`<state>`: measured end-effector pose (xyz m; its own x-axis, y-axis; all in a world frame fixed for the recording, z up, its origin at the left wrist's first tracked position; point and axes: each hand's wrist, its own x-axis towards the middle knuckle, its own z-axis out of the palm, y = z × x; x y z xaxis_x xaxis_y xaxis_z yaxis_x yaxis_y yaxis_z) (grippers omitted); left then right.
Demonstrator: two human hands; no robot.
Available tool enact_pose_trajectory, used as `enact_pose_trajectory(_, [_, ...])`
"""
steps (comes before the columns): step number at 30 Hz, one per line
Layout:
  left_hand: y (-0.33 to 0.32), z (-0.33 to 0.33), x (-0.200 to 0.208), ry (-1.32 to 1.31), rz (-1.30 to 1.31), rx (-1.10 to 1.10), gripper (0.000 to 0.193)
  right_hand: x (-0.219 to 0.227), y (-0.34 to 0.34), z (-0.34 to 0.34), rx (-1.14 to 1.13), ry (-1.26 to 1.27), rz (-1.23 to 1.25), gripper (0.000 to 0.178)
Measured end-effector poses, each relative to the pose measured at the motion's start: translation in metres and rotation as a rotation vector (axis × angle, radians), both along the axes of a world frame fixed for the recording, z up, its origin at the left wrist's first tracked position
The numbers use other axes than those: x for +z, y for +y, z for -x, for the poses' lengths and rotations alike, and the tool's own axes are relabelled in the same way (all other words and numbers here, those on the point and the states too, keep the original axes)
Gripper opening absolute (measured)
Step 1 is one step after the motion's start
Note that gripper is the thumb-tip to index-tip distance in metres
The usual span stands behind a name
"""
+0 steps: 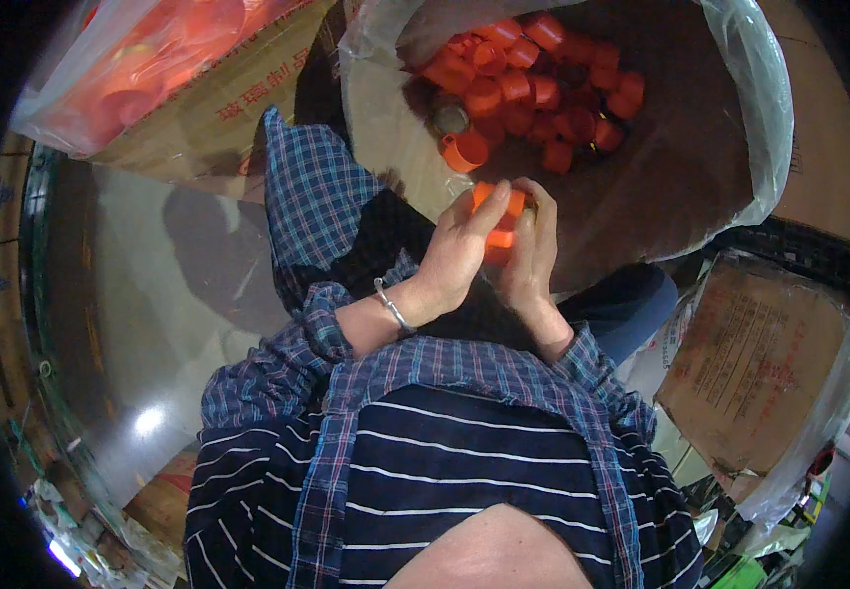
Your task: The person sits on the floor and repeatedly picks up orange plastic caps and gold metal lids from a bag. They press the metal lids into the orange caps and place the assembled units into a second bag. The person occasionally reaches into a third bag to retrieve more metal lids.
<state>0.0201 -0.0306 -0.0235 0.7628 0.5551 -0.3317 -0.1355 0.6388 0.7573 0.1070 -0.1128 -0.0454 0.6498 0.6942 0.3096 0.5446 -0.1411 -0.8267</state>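
In front of my body, my left hand [450, 257] and my right hand [531, 250] are closed together around an orange plastic cap-like piece [500, 239]. The left thumb lies across its upper side, and the right fingers press against its other side. Part of the piece is hidden by the fingers, so I cannot tell whether it is one part or two. Just beyond my hands, a heap of similar orange cylindrical pieces [515, 86] lies in a large container lined with a clear plastic bag [773, 108]. Nearest my fingers is a hollow orange piece [465, 151], beside a dull round disc [451, 120].
At the far left stands a cardboard box [248, 98] with a plastic bag of orange pieces [165, 59] in it. A brown carton [754, 363] partly wrapped in plastic is at my right. Grey floor [199, 265] shows at the left, beside my plaid-covered knee [317, 187].
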Motion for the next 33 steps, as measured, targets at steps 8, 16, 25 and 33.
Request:
enact_pose_trajectory(8, [0.007,-0.011,-0.009,0.081,0.003,0.029,0.048,-0.018,0.001,-0.006,-0.025,-0.144,-0.116,0.050])
enact_pose_trajectory(16, [0.008,0.000,-0.019,0.096,-0.777,-0.040,0.038,-0.017,0.011,-0.006,-0.114,1.086,-0.364,0.051])
enact_pose_trajectory(25, [0.030,-0.022,-0.016,0.024,0.313,0.042,0.039,-0.016,0.013,-0.008,-0.064,-0.006,-0.091,0.046])
enact_pose_trajectory(33, [0.011,-0.023,-0.011,0.167,-0.063,0.154,0.038,-0.015,0.017,-0.007,-0.134,0.224,-0.065,0.042])
